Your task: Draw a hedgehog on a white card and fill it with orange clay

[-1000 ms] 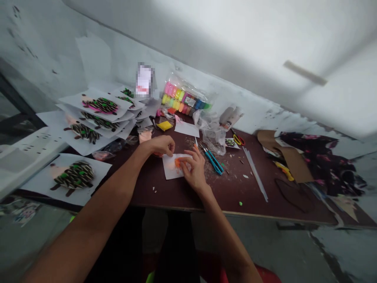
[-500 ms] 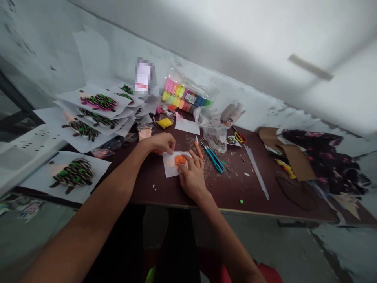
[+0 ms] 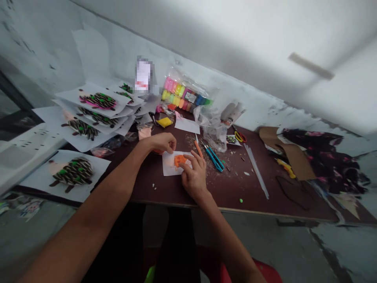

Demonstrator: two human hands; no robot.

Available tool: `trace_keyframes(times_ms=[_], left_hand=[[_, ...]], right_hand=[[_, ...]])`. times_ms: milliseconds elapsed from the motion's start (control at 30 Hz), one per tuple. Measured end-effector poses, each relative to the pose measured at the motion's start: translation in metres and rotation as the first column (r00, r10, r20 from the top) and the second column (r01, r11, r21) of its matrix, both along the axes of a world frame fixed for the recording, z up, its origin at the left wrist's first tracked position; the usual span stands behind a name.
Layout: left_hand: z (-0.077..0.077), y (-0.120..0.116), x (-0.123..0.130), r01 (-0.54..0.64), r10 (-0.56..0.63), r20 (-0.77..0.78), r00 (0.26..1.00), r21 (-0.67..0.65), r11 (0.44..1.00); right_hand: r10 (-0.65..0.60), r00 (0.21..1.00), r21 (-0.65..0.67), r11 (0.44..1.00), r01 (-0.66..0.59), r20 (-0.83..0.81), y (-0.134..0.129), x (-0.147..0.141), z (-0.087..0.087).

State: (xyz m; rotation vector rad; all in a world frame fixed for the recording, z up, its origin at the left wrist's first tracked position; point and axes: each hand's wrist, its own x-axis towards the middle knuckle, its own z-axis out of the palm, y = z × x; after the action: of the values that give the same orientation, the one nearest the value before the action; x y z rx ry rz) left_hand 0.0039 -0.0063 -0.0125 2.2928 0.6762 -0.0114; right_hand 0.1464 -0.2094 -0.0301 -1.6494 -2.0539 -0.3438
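Note:
A small white sheet of paper lies on the brown table, with a flattened patch of orange clay on it and a paler peach patch to its left. At the sheet's upper left corner my left hand is closed, its fingers curled downward; whatever they may pinch is hidden. My right hand rests over the sheet's right side, fingers apart and bent, beside the orange clay. Part of an orange thing shows beneath my left wrist. An orange-handled craft knife lies just beyond my right fingers.
Blue-handled pliers lie right of my right hand among scattered husks. Behind stand a pack of coloured clay and a clear plastic bag. Hedgehog pictures on paper pile up at left. Glue sticks and yellow-red scissors lie right.
My right hand has drawn slightly right and its fingers have lifted off the orange clay, which now shows more fully. My left hand has hardly moved.

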Motion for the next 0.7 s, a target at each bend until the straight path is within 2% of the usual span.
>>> trace_keyframes(times_ms=[133,333,700], left_hand=[[-0.0046,0.0039,0.0010,0.011,-0.011,0.004,1.000,0.015,1.000],[-0.0013,-0.0001,-0.0003,-0.002,0.002,0.006,1.000,0.008,1.000],[0.0033,-0.0023,-0.0006,0.008,-0.008,-0.008,1.000,0.030,1.000]], right_hand=[[-0.001,0.999,-0.041,0.999,0.003,0.040,0.0011,-0.0020,0.0009],[0.007,0.997,-0.112,0.994,0.002,0.081,0.0003,-0.0065,0.0044],[0.019,0.998,-0.087,0.996,-0.013,0.063,-0.0015,-0.0071,0.0064]])
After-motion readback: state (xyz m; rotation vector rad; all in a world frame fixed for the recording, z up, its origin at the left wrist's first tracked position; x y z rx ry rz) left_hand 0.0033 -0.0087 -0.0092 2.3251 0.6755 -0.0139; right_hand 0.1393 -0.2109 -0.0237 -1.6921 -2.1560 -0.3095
